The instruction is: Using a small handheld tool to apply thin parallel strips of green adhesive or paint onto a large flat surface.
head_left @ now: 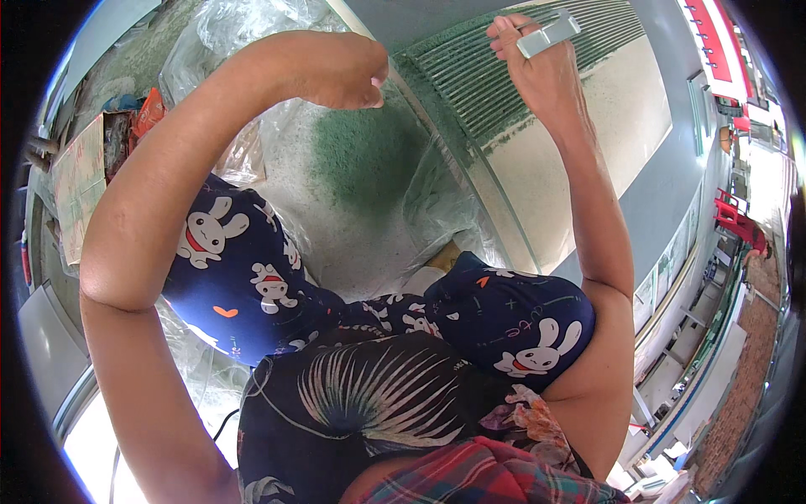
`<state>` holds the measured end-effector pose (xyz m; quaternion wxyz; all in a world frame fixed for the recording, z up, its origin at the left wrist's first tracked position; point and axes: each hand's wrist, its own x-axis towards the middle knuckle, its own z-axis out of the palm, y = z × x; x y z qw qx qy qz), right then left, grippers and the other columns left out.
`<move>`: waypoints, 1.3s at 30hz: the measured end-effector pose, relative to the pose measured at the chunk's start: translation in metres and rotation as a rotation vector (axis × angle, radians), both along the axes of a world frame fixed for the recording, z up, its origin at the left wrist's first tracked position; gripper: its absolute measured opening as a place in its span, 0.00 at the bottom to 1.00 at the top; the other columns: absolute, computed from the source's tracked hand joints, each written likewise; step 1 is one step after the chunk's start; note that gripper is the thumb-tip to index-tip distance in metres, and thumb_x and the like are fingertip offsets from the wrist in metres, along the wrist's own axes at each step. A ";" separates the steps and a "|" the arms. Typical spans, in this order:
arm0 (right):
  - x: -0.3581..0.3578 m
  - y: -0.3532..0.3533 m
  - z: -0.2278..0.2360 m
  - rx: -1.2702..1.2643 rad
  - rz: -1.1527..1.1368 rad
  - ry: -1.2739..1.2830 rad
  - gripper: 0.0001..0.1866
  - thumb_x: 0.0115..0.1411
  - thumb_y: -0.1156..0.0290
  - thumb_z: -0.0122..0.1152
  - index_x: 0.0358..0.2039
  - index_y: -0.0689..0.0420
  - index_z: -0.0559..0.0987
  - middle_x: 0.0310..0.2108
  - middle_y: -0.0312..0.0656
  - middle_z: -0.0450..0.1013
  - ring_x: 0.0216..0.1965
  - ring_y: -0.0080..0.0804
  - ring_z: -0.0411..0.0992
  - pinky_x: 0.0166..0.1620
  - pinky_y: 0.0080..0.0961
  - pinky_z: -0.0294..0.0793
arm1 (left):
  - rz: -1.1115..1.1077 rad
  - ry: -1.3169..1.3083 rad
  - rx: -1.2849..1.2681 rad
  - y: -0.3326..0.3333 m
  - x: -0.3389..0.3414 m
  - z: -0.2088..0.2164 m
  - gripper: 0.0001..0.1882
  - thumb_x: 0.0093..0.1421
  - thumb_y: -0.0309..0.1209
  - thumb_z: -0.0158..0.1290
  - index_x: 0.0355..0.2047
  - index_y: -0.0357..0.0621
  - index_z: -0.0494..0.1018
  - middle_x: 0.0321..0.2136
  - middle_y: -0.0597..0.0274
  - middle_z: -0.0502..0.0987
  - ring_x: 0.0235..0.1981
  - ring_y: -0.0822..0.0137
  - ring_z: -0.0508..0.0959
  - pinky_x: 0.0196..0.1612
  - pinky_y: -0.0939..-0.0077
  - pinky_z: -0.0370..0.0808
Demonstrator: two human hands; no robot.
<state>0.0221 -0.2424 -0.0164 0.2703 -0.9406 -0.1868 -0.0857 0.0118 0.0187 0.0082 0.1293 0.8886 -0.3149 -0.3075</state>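
A person in navy rabbit-print trousers point(243, 269) is holding a silver-grey rectangular piece point(550, 35) in the right hand point(547, 71), above the surface of a cream panel point(588, 160) where rows of narrow, green-dusted strips point(470, 97) are covering the far part. The right fingers are gripping narrowly around the piece, which is lying slantwise across them and hiding part of the grip.

The left hand point(346, 71) is curling inward beyond the panel's left edge, well apart from the right — whether anything is resting inside the closed fingers, the view is not telling. Below it, a patch of green powder point(369, 151) is darkening the grey ground point(361, 252), and clear plastic sheeting point(214, 50) is crumpling beyond the left forearm. A cardboard box point(81, 193) is standing farther out on that side.

The step in hand is apparently the handling of a single piece over the powdered rows, with the right hand doing the carrying. The next move is likely calling for a steady pinch and a controlled lowering toward the strips — the knuckles staying clear of the loose powder — and, if both hands are needed, for the left to be crossing the panel's left edge.
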 end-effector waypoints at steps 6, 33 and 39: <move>0.001 0.002 -0.006 -0.084 -0.025 0.037 0.19 0.70 0.58 0.49 0.39 0.63 0.80 0.30 0.48 0.79 0.31 0.40 0.79 0.36 0.33 0.77 | -0.059 -0.027 0.004 0.000 0.002 -0.002 0.14 0.61 0.34 0.55 0.39 0.34 0.77 0.36 0.46 0.79 0.41 0.50 0.80 0.45 0.61 0.74; 0.008 -0.002 -0.013 -0.126 0.026 -0.018 0.18 0.70 0.59 0.49 0.40 0.62 0.80 0.31 0.47 0.80 0.34 0.39 0.80 0.39 0.33 0.78 | -0.078 -0.020 0.044 -0.002 0.004 0.000 0.16 0.62 0.35 0.53 0.42 0.33 0.77 0.37 0.44 0.80 0.41 0.50 0.81 0.46 0.61 0.75; -0.013 0.027 -0.001 -0.232 0.065 -0.011 0.19 0.67 0.59 0.51 0.33 0.63 0.78 0.27 0.51 0.77 0.28 0.54 0.75 0.33 0.42 0.75 | -0.033 -0.003 0.022 0.000 0.004 -0.005 0.16 0.61 0.35 0.54 0.42 0.34 0.77 0.38 0.44 0.80 0.42 0.50 0.80 0.46 0.61 0.75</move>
